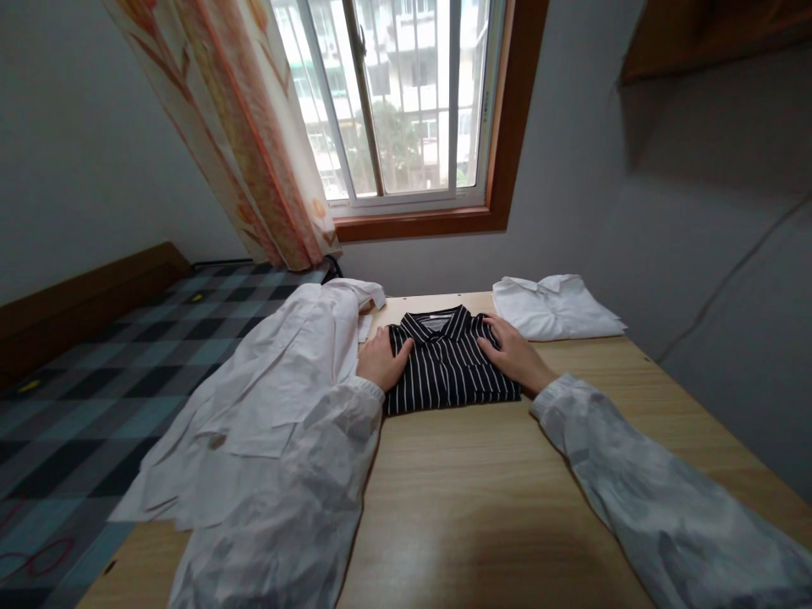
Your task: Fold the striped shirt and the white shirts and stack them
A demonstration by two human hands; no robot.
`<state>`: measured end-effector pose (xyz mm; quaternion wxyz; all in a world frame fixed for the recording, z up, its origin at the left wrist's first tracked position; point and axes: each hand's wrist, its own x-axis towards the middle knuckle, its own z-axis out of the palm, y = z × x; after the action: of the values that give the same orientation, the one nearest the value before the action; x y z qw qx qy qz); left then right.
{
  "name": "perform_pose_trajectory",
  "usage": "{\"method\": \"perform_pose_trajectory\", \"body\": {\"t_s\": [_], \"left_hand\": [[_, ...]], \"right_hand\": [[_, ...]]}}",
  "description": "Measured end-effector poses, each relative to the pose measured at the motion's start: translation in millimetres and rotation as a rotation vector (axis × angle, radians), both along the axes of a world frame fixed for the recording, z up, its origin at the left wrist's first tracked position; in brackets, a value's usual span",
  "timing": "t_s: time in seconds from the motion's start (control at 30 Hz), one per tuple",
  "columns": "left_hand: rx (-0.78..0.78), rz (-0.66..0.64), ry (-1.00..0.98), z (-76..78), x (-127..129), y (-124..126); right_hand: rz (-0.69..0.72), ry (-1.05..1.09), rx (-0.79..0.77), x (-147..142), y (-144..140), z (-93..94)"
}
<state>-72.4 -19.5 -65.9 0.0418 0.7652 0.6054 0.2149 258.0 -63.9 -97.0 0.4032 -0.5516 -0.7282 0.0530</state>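
Note:
A black shirt with white stripes (453, 368) lies folded into a rectangle on the wooden table, its collar at the far side. My left hand (384, 359) rests at its left edge, thumb spread onto the cloth and fingers pointing away from me. On the opposite side my right hand (512, 351) lies over the right edge, fingers and thumb apart on the fabric. Both hands touch the shirt, and neither visibly grips it. Beside my left arm, a loose white shirt (272, 364) is spread out, partly covered by my sleeve.
A folded white shirt (555, 309) sits at the far right of the wooden table (469, 499). To the left is a bed with a checked cover (82, 397). Behind the table are a window (406, 101) and a flowered curtain (234, 127).

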Motion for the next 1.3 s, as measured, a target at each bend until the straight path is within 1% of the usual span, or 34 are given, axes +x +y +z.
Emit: {"method": "perform_pose_trajectory", "body": {"t_s": [0.07,0.1,0.13,0.17,0.23,0.27,0.33,0.43,0.53,0.67,0.83,0.93,1.03,1.13,1.2,1.3], "left_hand": [[0.063,-0.059,-0.028,12.4,0,-12],[0.109,-0.116,-0.030,18.1,1,-22],[0.151,-0.196,-0.026,22.7,4,-32],[0.176,-0.310,-0.013,25.6,7,-43],[0.180,-0.522,0.028,25.0,16,-63],[0.156,-0.588,0.053,21.7,20,-71],[0.083,-0.641,0.092,11.1,26,-79],[0.007,-0.618,0.119,-4.1,27,-80],[0.008,-0.584,0.130,-9.3,24,-78],[0.017,-0.505,0.133,-10.6,16,-80],[0.039,-0.382,0.132,-15.6,-2,-84],[0.056,-0.350,0.144,-7.6,-6,-81],[0.138,-0.350,0.094,8.9,10,-67],[0.197,-0.368,0.049,19.9,41,-46],[0.170,-0.372,0.060,18.8,59,-32],[0.033,-0.320,0.092,6.9,70,-18]], "right_hand": [[-0.013,0.011,0.045,-8,-16,16.4],[0.013,-0.007,0.057,-14,-26,25.1],[0.061,-0.031,0.054,-21,-37,33.1],[0.119,-0.053,0.045,-29,-48,39.6],[0.223,-0.106,0.009,-45,-67,45.5],[0.255,-0.131,-0.013,-52,-74,44.4],[0.272,-0.174,-0.060,-63,-81,35.3],[0.234,-0.209,-0.112,-67,-81,16.3],[0.202,-0.231,-0.144,-59,-76,6.5],[0.178,-0.240,-0.172,-39,-71,6.7],[0.149,-0.213,-0.232,-9,-75,5.1],[0.132,-0.150,-0.252,-1,-71,9.1],[0.129,-0.101,-0.173,-9,-50,20.9],[0.114,-0.159,-0.110,-31,-16,31.2],[0.084,-0.229,-0.108,-46,5,30.9],[0.078,-0.302,-0.203,-58,23,19.8]]}}
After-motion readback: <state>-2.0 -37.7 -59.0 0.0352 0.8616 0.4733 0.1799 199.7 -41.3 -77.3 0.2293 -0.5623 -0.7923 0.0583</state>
